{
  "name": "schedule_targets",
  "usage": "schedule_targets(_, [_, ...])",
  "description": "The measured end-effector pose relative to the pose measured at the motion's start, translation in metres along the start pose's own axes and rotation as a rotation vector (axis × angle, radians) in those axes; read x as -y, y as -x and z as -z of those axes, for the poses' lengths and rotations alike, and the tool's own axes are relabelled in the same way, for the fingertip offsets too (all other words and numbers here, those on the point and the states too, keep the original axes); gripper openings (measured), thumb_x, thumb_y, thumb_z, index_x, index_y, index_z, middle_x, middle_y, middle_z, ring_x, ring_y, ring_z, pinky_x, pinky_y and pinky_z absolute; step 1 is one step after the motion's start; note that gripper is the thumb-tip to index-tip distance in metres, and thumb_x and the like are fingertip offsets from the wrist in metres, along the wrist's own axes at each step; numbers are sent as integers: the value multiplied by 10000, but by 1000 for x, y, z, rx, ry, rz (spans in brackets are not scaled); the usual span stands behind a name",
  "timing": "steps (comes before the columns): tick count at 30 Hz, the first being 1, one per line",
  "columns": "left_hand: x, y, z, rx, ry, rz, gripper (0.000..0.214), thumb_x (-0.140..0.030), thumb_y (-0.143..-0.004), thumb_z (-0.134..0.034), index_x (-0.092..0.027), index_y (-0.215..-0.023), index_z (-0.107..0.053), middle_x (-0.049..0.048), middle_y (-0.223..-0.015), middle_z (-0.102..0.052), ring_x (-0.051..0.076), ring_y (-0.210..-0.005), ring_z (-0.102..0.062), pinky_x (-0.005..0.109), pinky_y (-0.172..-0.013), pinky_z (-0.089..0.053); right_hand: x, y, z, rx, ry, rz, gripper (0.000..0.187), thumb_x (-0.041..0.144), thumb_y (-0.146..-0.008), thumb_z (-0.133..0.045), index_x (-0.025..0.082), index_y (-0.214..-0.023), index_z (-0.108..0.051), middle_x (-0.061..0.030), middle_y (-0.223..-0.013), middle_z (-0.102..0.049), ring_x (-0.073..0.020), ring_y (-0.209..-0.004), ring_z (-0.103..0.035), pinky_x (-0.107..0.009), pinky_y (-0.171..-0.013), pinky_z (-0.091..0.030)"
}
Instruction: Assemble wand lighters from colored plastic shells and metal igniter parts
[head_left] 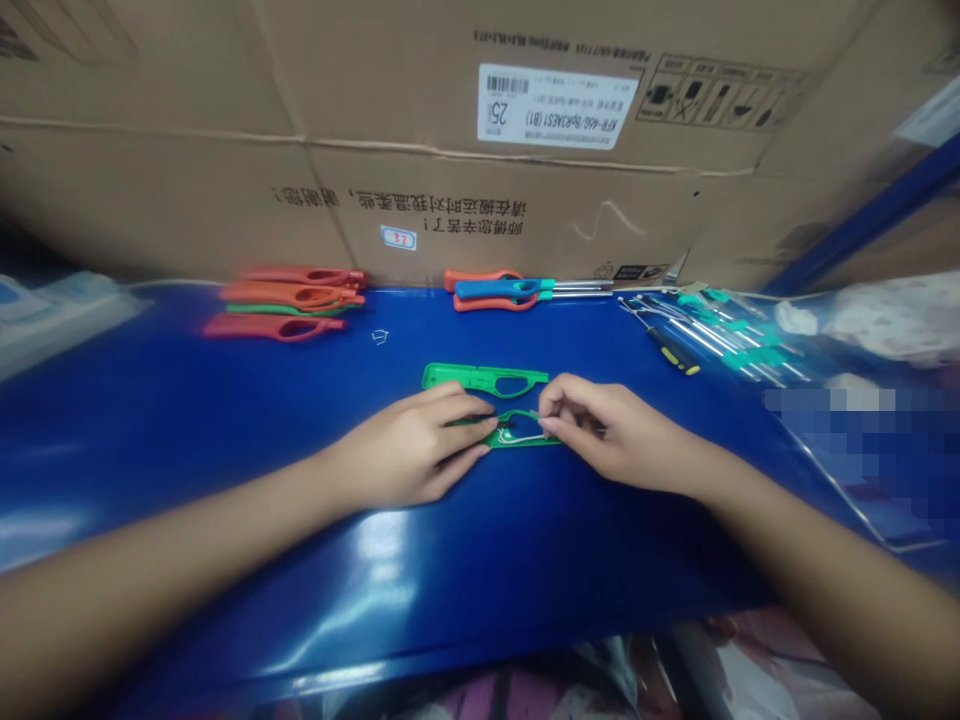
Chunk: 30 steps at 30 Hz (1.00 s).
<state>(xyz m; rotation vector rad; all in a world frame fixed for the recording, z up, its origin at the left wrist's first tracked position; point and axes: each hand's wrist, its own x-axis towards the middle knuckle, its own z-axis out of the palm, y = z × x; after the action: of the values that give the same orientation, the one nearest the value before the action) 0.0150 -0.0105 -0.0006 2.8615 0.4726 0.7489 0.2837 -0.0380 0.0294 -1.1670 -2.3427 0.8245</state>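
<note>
A green lighter shell half (519, 444) lies open side up on the table, with a white wire (525, 439) and small dark parts inside. My left hand (412, 445) grips its left end, fingertips pressed on the shell near the dark parts. At the shell's right end, my right hand (622, 430) pinches with thumb and fingers where the wire runs; its exact grip is partly hidden. Just behind lies a second green shell half (472, 377), apart from both hands, its hollow side showing.
Red and orange lighter shells (277, 327) lie at back left, near several small screws (380, 337). Lighters with metal tubes (495, 290) sit at back centre. A screwdriver (675, 352) and metal tubes with teal parts (739, 345) lie right. A cardboard box (405, 160) stands behind the blue table (480, 570).
</note>
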Motion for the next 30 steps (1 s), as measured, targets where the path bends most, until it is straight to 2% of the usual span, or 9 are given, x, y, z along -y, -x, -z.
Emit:
schedule_targets(5, [-3,-1,0,-5,-23,-2,260,-162,-951,-574,-99,-1172,-695,150,-1064,-721,237,-968,-659,380,-864,-593,-2,-3,-3,15,-23,8,25,218,-937,-593,196,-948,-590,58,-681,-522,-70,-555,-451,-195,-520,-365])
schedule_targets(10, [0,2,-3,-71,-2,-26,263,-169,-944,-595,-111,-1184,-682,134,-1070,-741,235,-964,-664,395,-869,-591,-3,-5,-11,-69,105,84,98,163,-921,-593,182,-968,-677,-10,-840,-631,-91,-661,-532,-219,-595,-409])
schedule_targets(15, [1,2,-5,-123,57,0,304,-195,-940,-620,-131,-1234,-654,118,-1050,-745,215,-939,-674,377,-858,-589,-7,-6,-19,-129,238,137,171,207,-969,-552,178,-976,-720,-49,-897,-665,-141,-781,-609,-258,-670,-444])
schedule_targets(20, [0,1,-6,-81,71,18,293,-194,-964,-596,-121,-1243,-643,119,-1070,-734,220,-966,-654,385,-877,-576,-7,-6,-22,-148,275,139,199,205,-975,-544,180,-985,-741,-49,-901,-674,-147,-798,-632,-256,-684,-459])
schedule_targets(25, [-1,1,-6,-88,83,14,286,-189,-968,-598,-111,-1240,-641,116,-1073,-736,217,-959,-642,376,-874,-573,-7,-5,-24,-152,310,174,214,167,-974,-523,174,-992,-736,-52,-904,-671,-140,-785,-630,-245,-673,-457])
schedule_targets(30, [-2,1,-4,-14,73,68,275,-224,-987,-568,-126,-1226,-665,126,-1075,-701,221,-994,-637,381,-899,-569,-4,-6,-22,-119,324,170,204,169,-974,-516,183,-960,-719,-49,-903,-662,-146,-800,-623,-251,-682,-452])
